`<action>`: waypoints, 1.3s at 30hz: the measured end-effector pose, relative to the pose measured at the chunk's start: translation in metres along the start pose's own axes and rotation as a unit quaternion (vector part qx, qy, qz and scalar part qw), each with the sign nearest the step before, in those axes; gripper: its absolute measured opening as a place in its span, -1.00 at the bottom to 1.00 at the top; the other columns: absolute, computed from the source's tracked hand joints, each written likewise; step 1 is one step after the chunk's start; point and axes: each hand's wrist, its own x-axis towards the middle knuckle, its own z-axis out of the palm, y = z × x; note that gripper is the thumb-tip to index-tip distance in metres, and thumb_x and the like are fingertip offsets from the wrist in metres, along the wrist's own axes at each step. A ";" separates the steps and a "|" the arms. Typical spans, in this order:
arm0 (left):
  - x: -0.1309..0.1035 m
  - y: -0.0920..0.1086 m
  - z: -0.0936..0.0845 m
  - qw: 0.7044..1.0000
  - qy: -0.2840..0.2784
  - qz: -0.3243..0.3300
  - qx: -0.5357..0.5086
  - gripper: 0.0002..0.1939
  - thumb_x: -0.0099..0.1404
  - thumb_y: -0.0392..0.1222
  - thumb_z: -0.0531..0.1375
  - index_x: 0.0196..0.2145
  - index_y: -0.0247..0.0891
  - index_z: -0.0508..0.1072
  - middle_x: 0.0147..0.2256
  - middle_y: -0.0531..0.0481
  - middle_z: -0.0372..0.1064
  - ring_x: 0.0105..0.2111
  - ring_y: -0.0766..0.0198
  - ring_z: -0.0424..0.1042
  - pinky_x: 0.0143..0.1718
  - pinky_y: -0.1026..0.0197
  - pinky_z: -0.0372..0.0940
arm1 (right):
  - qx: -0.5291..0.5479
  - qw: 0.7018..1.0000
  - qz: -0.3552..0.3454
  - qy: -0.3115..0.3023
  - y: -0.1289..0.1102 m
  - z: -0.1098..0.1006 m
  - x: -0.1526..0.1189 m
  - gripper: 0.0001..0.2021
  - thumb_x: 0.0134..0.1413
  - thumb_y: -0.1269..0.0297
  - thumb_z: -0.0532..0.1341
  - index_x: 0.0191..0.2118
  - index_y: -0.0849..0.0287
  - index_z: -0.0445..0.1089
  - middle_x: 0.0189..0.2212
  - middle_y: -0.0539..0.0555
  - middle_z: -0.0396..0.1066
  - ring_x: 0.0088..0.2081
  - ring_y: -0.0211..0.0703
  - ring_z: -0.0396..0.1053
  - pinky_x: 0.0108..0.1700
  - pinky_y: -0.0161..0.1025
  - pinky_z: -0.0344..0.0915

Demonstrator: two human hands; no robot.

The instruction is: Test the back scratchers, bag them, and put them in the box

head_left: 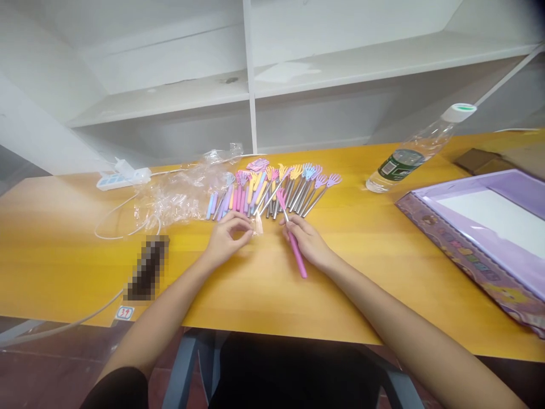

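My right hand (309, 241) is closed around a pink back scratcher (297, 253). Its claw-shaped head points away from me and its pink handle slants toward me. To the left, my left hand (229, 238) is curled with thumb and forefinger pinched at a small piece of clear plastic wrapper (258, 224). Just beyond both hands lies a row of back scratchers (293, 190) with metal shafts and claw heads in pink, yellow, blue and purple. Several at the left of the row show coloured handles. A small pile of pink printed pieces (258, 165) sits behind them.
Crumpled clear plastic bags (183, 193) lie left of the row, near a power strip (123, 176) with white cables. A blurred dark object (148, 268) is at the front left. On the right are a water bottle (402, 162) and an open purple box (460, 250). White shelving (251, 74) stands behind.
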 end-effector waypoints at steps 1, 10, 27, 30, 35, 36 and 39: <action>0.000 -0.002 0.002 1.000 -0.009 0.000 -0.008 -0.89 0.36 -0.10 0.37 -0.25 -0.17 0.64 -0.10 -0.16 0.47 -0.02 0.08 0.51 0.03 0.03 0.46 | 0.007 1.000 0.002 0.000 0.000 0.000 -0.001 -0.66 0.36 -0.01 0.06 -0.03 0.16 0.33 -0.46 -0.08 0.24 -0.44 -0.21 0.19 -0.32 -0.25 0.21; 0.000 -0.010 0.001 0.998 0.054 0.012 0.007 -0.67 0.28 -0.21 0.42 0.01 -0.16 0.60 0.03 -0.14 0.35 0.04 0.13 0.48 0.11 0.05 0.49 | -0.156 0.982 -0.102 0.007 -0.016 -0.006 -0.016 -0.55 0.47 -0.02 0.10 0.21 0.13 0.50 -0.29 0.08 0.39 -0.28 -0.11 0.33 -0.19 -0.19 0.29; 0.007 -0.010 -0.001 0.914 0.160 -0.219 -0.301 -0.59 0.01 -0.06 0.60 -0.32 -0.28 0.54 -0.22 -0.08 0.62 -0.12 0.14 0.62 -0.03 0.12 0.47 | -0.166 0.983 -0.073 0.003 -0.009 0.030 -0.037 -0.51 0.45 0.12 0.12 0.37 0.10 0.35 -0.09 0.15 0.53 -0.23 -0.08 0.41 -0.09 -0.12 0.39; 0.005 -0.002 0.002 0.894 0.141 -0.239 -0.353 -0.55 -0.04 -0.13 0.63 -0.32 -0.27 0.51 -0.24 0.01 0.58 -0.10 0.21 0.62 0.09 0.14 0.42 | -0.007 1.000 0.007 0.013 -0.008 0.031 -0.031 -0.41 0.37 -0.02 0.22 0.40 0.07 0.22 0.01 0.15 0.55 -0.42 -0.24 0.30 -0.36 -0.24 0.31; -0.005 0.005 0.018 0.897 0.081 -0.247 -0.359 -0.55 0.05 -0.17 0.61 -0.22 -0.26 0.48 -0.22 0.05 0.48 -0.11 0.25 0.59 0.10 0.13 0.41 | 0.151 0.987 0.055 0.031 -0.013 0.034 -0.021 -0.24 0.24 -0.10 0.35 0.43 0.01 0.11 0.04 0.15 0.56 -0.64 -0.42 0.02 -0.65 -0.32 -0.07; -0.008 0.004 0.022 0.899 0.073 -0.248 -0.353 -0.53 0.05 -0.18 0.61 -0.19 -0.25 0.48 -0.21 0.05 0.47 -0.12 0.27 0.58 0.09 0.13 0.42 | 0.156 0.986 0.046 0.043 -0.013 0.035 -0.019 -0.25 0.21 -0.09 0.38 0.39 0.03 0.15 0.00 0.15 0.56 -0.62 -0.41 0.09 -0.65 -0.33 -0.04; -0.017 0.003 0.036 0.900 0.036 -0.268 -0.341 -0.43 0.05 -0.15 0.61 -0.09 -0.24 0.44 -0.12 -0.01 0.48 -0.12 0.25 0.57 0.05 0.10 0.46 | 0.150 0.986 0.016 0.077 -0.011 0.037 -0.014 -0.30 0.11 -0.02 0.46 0.27 0.10 0.26 -0.12 0.13 0.56 -0.48 -0.30 0.34 -0.57 -0.36 0.16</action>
